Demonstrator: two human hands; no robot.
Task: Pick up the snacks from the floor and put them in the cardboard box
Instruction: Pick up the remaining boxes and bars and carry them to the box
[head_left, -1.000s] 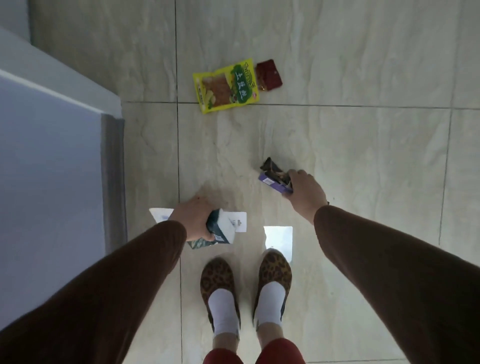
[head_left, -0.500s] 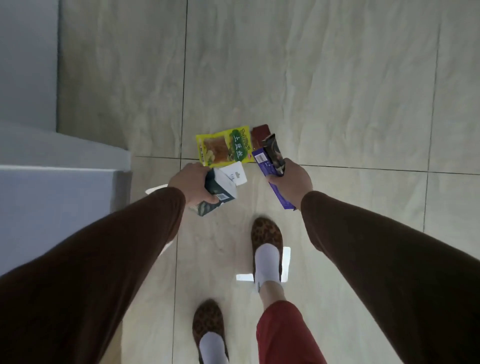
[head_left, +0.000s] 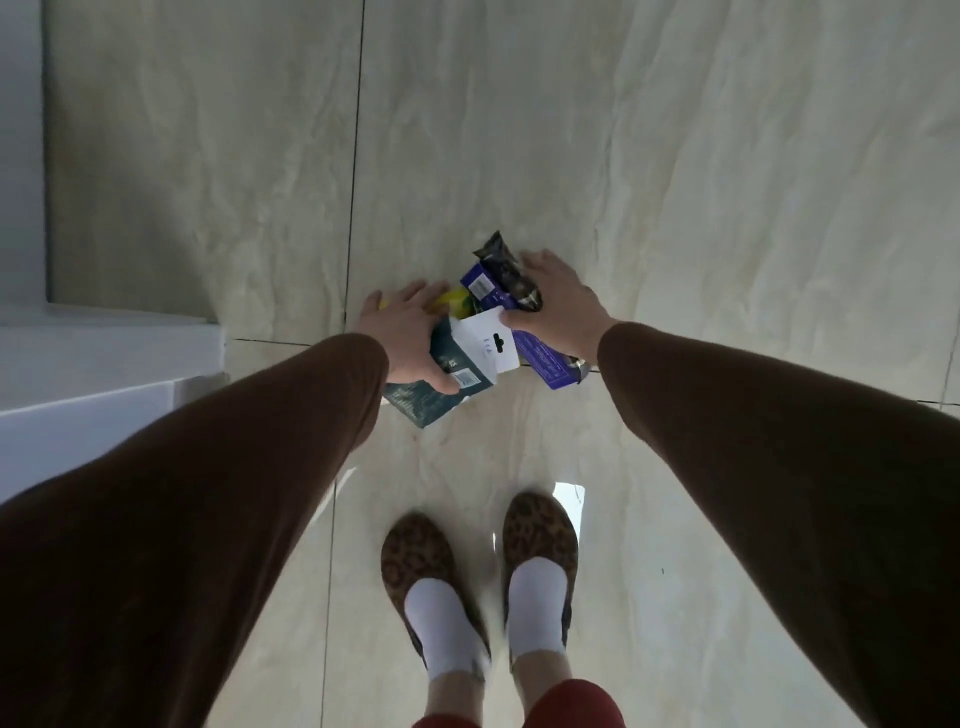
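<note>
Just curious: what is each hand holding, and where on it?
The left hand pinches the teal packet at its middle, thumb on top. The right hand holds the purple packet and a dark one, mid-length.

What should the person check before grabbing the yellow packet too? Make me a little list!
1. Left hand keeps hold of the teal packet: ok, thumb pressed on it.
2. Right hand keeps hold of the purple packet and the dark wrapper: ok, both sit under the palm.
3. Yellow packet within reach: ok, it peeks out between the hands.
4. Free fingers to pinch it: cannot tell, left fingers stretch over it but contact is hidden.
5. Small red packet found: cannot tell, hidden.
6. Cardboard box nearby: cannot tell, not in view.
</note>
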